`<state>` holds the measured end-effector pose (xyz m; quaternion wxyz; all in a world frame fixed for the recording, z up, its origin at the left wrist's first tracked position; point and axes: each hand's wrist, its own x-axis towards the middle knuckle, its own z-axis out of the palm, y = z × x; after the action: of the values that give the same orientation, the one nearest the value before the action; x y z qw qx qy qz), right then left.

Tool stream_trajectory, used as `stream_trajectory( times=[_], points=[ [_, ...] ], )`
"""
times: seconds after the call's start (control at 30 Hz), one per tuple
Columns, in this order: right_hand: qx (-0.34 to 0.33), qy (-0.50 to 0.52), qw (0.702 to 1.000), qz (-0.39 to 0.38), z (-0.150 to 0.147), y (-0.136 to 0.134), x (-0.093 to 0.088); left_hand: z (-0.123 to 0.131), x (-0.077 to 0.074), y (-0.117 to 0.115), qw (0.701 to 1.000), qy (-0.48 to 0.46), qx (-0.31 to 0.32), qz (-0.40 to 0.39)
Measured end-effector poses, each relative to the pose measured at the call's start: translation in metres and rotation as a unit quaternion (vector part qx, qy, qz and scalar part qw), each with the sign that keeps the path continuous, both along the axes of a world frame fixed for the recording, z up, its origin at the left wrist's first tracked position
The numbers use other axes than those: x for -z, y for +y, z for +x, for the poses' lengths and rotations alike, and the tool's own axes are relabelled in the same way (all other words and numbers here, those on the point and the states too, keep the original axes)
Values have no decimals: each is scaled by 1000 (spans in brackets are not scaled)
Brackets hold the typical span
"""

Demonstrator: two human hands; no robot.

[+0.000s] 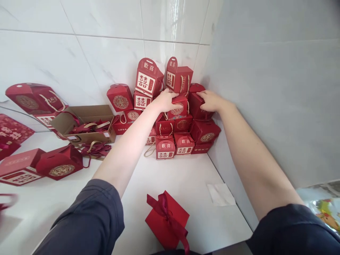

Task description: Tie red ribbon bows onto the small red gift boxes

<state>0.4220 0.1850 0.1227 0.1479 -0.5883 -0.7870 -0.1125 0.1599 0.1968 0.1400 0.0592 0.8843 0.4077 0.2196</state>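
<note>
Red gift boxes with gold emblems are piled in the corner of a white counter (186, 180). My left hand (165, 100) reaches into the pile and closes over the top of one red box (178, 108) in the upper row. My right hand (211, 100) grips the top of a neighbouring red box (198, 106) against the grey side wall. Two taller boxes (148, 79) with white labels stand behind my hands. Lower boxes (165, 148) sit in a front row beneath.
An open brown carton (66, 122) with red pieces and gold cords lies at the left. More red boxes (60, 164) rest further left. A flat red box with a ribbon (167, 219) lies near the front edge, a white slip (221, 194) beside it.
</note>
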Motion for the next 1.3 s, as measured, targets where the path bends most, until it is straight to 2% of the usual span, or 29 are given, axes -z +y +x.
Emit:
stream_trajectory(
  times=[0.07, 0.17, 0.27, 0.33, 0.43, 0.53, 0.6, 0.67, 0.73, 0.8, 0.87, 0.93, 1.0, 1.03, 1.1, 1.17, 1.3],
  points=[
    [18, -3, 1000, 12, -2, -3, 8, 4, 8, 1, 1000, -24, -1, 15],
    [40, 26, 998, 48, -9, -11, 18, 16, 25, 2, 990, -122, 22, 63],
    [54, 64, 994, 71, -13, -16, 26, 34, 50, 5, 963, -232, 47, 127],
    [47, 76, 993, 73, -12, -18, 28, 45, 68, 9, 951, -272, 53, 139],
    [25, 92, 995, 39, -10, -21, 25, 51, 82, 16, 954, -269, 52, 121],
    [17, 134, 989, 55, -22, -35, 20, 42, 76, 8, 974, -204, 46, 87],
    [-4, 161, 978, 130, -40, -51, 16, 28, 64, -12, 984, -161, 20, 78],
    [-41, 181, 963, 195, -64, -72, 15, 6, 52, -41, 987, -125, -26, 95],
    [-93, 196, 951, 222, -87, -93, 17, -27, 42, -75, 988, -68, -85, 109],
    [-148, 205, 941, 225, -106, -110, 24, -70, 40, -105, 981, 15, -178, 73],
    [-190, 217, 934, 210, -118, -123, 35, -120, 45, -129, 956, 100, -276, 10],
    [-214, 235, 930, 184, -127, -131, 48, -171, 58, -145, 907, 156, -386, -57],
    [-230, 250, 929, 149, -135, -138, 62, -213, 75, -159, 869, 180, -446, -116],
    [-237, 254, 929, 130, -140, -140, 67, -229, 84, -166, 864, 175, -447, -152],
    [-250, 255, 930, 92, -149, -146, 77, -248, 102, -184, 876, 162, -418, -178],
    [-263, 251, 930, 55, -160, -151, 83, -251, 117, -206, 911, 122, -369, -138],
    [-296, 254, 921, -5, -179, -165, 90, -233, 146, -251, 959, 27, -281, -6]
  ],
)
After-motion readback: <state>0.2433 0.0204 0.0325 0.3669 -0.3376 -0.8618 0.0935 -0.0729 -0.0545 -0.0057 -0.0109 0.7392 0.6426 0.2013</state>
